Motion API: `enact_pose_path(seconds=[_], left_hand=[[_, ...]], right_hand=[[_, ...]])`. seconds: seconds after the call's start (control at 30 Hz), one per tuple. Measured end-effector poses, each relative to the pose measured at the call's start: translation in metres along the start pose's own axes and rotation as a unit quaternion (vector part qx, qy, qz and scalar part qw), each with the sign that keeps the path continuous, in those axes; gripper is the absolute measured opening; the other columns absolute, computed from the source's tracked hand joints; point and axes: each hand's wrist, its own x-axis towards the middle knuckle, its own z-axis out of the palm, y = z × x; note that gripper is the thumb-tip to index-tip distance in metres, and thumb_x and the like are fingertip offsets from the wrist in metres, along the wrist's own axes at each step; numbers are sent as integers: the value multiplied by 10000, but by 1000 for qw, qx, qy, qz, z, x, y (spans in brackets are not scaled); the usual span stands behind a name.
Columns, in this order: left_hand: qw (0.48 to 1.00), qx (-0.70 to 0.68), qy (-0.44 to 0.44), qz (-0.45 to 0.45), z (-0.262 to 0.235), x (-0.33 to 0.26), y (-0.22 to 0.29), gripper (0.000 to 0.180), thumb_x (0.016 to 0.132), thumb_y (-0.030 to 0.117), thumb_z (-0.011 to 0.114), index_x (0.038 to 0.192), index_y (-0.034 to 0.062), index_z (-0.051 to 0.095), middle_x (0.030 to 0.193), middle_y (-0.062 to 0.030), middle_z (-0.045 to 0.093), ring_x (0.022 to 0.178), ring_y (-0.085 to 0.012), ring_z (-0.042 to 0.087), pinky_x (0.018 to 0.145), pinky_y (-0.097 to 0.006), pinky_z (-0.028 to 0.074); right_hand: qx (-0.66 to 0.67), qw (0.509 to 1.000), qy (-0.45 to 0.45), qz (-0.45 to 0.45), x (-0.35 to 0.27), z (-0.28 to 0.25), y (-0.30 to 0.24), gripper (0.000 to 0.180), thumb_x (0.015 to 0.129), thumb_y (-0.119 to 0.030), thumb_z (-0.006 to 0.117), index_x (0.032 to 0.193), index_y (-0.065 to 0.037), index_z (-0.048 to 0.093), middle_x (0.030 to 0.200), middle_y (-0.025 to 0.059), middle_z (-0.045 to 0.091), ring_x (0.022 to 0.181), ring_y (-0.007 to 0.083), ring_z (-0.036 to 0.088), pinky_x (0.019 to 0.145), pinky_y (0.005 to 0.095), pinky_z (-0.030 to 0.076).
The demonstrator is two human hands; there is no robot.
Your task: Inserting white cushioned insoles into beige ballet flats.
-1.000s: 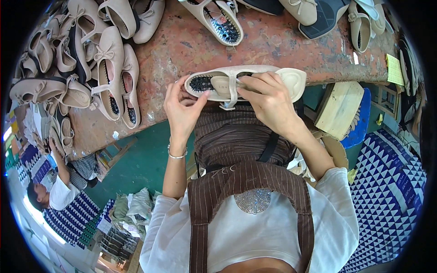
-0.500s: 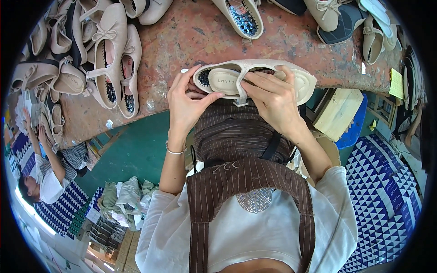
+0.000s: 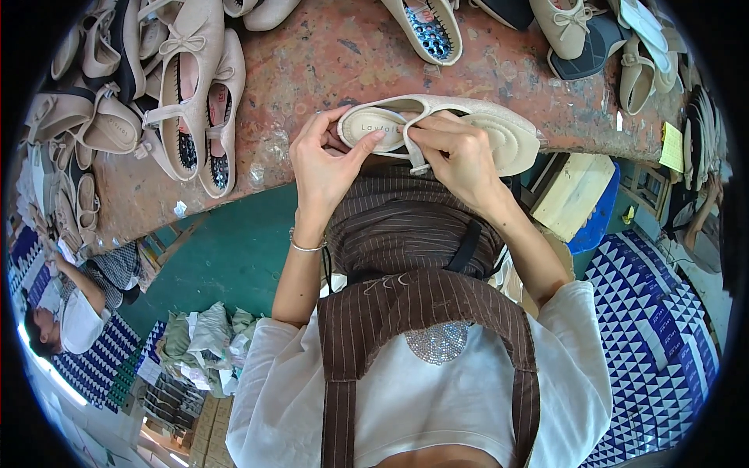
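Observation:
A beige strapped shoe (image 3: 437, 103) lies across the bench's front edge, heel to the left. Around its heel my left hand (image 3: 324, 156) is closed, the thumb pressing on a cream insole (image 3: 367, 125) that fills the heel. My right hand (image 3: 464, 156) grips the shoe by the strap (image 3: 413, 144), its fingers bent at the opening; the fingertips are partly hidden. Beside the toe, right of that hand, shows a cream padded piece (image 3: 503, 144) with curved stitching. Whether it joins the heel insole I cannot tell.
Many beige shoes (image 3: 183, 86) are heaped at the bench's left. More shoes (image 3: 425, 31) lie at the back and right, near a dark sole (image 3: 585, 54). A wooden block (image 3: 573, 195) and blue bin (image 3: 601, 214) stand below. Another person (image 3: 74, 312) works at far left.
The insole has slid back and now covers the heel, where dark lining showed before. My right fingers have drawn in and curled at the strap. My left thumb still presses the insole.

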Motion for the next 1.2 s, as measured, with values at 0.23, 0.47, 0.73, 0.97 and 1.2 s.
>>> enact_pose_path(seconds=[0.23, 0.47, 0.73, 0.97, 1.2], left_hand=[[999, -14, 17, -39, 6, 4, 1, 309, 765, 137, 833, 986, -26, 690, 691, -41, 654, 570, -61, 573, 515, -233, 462], [993, -78, 27, -84, 6, 11, 1, 113, 852, 69, 716, 907, -29, 706, 616, -44, 631, 491, -67, 556, 439, -267, 447], [999, 20, 35, -15, 4, 11, 6, 88, 874, 79, 668, 881, -7, 686, 613, -105, 615, 514, -128, 560, 499, -301, 435], [993, 108, 37, 5, 9, -5, -4, 96, 901, 81, 622, 855, -3, 631, 593, -157, 601, 509, -268, 609, 512, -391, 446], [930, 345, -109, 68, 42, -58, 59, 239, 884, 207, 683, 793, 48, 530, 678, -168, 650, 627, -381, 647, 560, -473, 499]], right_hand=[[-96, 995, -16, -35, -6, 13, 4, 227, 776, 34, 678, 990, -9, 740, 1095, 134, 709, 980, 281, 659, 818, 356, 543], [-140, 969, -132, -155, -7, 10, 8, 420, 818, -68, 567, 1228, 5, 622, 1373, 168, 558, 1189, 288, 591, 987, 379, 484], [-241, 957, -107, -119, -11, 2, -5, 330, 798, -104, 557, 1081, -18, 704, 1213, 124, 676, 1190, 209, 612, 1095, 367, 397], [-260, 961, -76, -65, -18, -25, 7, 200, 675, -41, 625, 839, -45, 740, 1061, 86, 713, 1177, 252, 618, 1163, 507, 280], [-25, 949, 227, 218, 30, -83, 8, 785, 853, -229, 741, 1454, 73, 337, 1233, 270, 604, 1110, 355, 621, 892, 400, 511]])
